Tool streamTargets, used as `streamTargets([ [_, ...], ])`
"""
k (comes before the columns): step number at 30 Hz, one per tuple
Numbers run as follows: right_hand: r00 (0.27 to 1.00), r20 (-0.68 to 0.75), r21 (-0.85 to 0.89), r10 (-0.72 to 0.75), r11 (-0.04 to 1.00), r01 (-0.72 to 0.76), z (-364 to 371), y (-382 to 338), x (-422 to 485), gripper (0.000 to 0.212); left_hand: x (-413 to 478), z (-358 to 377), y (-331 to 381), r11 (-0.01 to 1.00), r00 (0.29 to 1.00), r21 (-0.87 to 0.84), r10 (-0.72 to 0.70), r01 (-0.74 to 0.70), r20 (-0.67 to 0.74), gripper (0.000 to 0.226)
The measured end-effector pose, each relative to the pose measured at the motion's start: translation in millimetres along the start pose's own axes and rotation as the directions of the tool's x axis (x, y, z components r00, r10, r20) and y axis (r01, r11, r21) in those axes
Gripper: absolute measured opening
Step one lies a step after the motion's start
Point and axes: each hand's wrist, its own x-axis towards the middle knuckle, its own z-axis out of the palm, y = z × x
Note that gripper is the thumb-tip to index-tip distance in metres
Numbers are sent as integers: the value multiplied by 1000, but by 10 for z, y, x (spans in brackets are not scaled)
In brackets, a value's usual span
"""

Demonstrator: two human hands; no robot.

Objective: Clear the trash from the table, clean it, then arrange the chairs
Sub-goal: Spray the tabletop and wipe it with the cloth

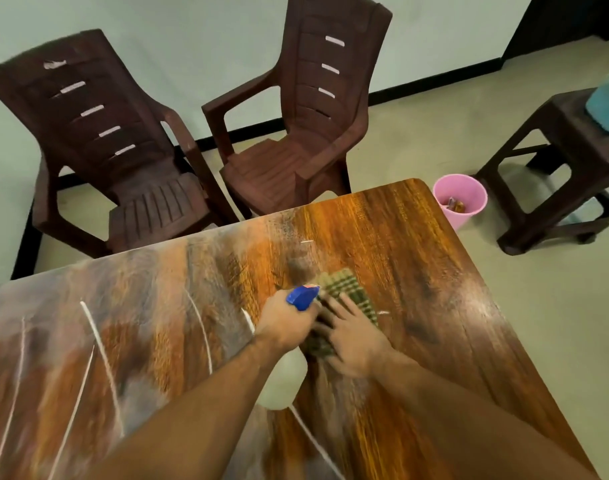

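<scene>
The person leans over the wooden table (417, 237), both arms stretched out. The left hand (285, 320) is clenched round the neck of a spray bottle (302, 296), its blue head aimed across the tabletop and its pale body hanging below the wrist. The right hand (351, 337) lies flat, fingers spread, pressing a green checked cloth (344, 282) onto the wood near the table's middle. Two brown chairs (123, 150) stand beyond the far edge. A pink bin (458, 216) holding wrappers sits on the floor beside a brown stool (552, 168)
</scene>
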Motion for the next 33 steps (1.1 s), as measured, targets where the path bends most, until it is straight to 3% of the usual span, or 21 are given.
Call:
streamTargets([
  [2,990,20,-18,-140,990,140,59,231,-292,76,32,-79,-24,999,1000,18,31,-31,-5,23],
  [4,997,-54,-58,55,997,-58,83,597,-410,73,17,-131,-74,998,998,-17,67,-67,16,11],
  [5,942,-128,7,312,950,-313,30,715,-396,71,16,-143,-95,996,996,-39,82,-81,22,12],
  [6,802,-153,120,578,816,-565,0,737,-331,69,-4,-154,-145,996,997,-49,79,-78,18,9],
  [7,651,-129,226,748,662,-715,-53,643,-212,69,-37,-164,-184,996,997,-51,74,-74,9,3],
  [8,573,-101,275,813,576,-769,-75,447,-94,70,-80,-164,-214,997,998,-51,66,-65,1,10],
  [9,590,-102,256,801,594,-763,-33,184,-28,70,-140,-159,-235,997,998,-53,56,-55,11,12],
  [10,688,-117,216,716,695,-686,46,-123,-26,71,-194,-148,-257,998,999,-48,39,-38,19,14],
  [12,926,-76,109,370,926,-361,218,-692,-319,75,-332,-119,-289,1000,999,-13,21,-20,30,25],
  [13,979,-61,65,193,980,-189,296,-818,-565,75,-403,-95,-309,1000,999,-6,22,-22,37,31],
  [15,998,-28,35,49,998,-48,435,-782,-1034,72,-553,-45,-358,999,997,-5,53,-52,63,29],
  [16,991,-45,46,124,991,-122,520,-760,-1253,71,-676,-30,-399,998,994,-10,66,-65,85,26],
  [17,949,-73,96,307,949,-300,575,-752,-1422,69,-773,-13,-447,997,992,-24,72,-70,100,27],
  [19,630,-111,246,769,636,-732,622,-884,-1543,66,-964,12,-575,997,992,-55,53,-48,113,35],
  [20,487,-75,311,870,484,-818,638,-1053,-1487,66,-1070,29,-643,996,991,-71,55,-46,123,36],
  [21,455,-72,334,887,451,-827,668,-1245,-1393,67,-1132,58,-700,996,990,-72,62,-53,123,35],
  [23,682,-88,289,726,674,-680,765,-1806,-1387,70,-1378,105,-862,996,983,-24,86,-83,160,33],
  [25,909,-90,112,408,911,-398,929,-2121,-1642,68,-1580,171,-996,996,976,4,84,-87,199,35],
  [28,946,-116,-21,303,951,-307,1173,-2095,-2313,77,-1913,269,-1250,998,959,-9,64,-65,275,32],
  [30,802,-114,75,586,810,-581,1316,-2094,-2638,76,-2067,318,-1371,998,944,1,65,-70,323,37],
  [33,306,-80,377,949,313,-872,1320,-2416,-2593,73,-2337,350,-1552,993,926,44,84,-107,367,33],
])
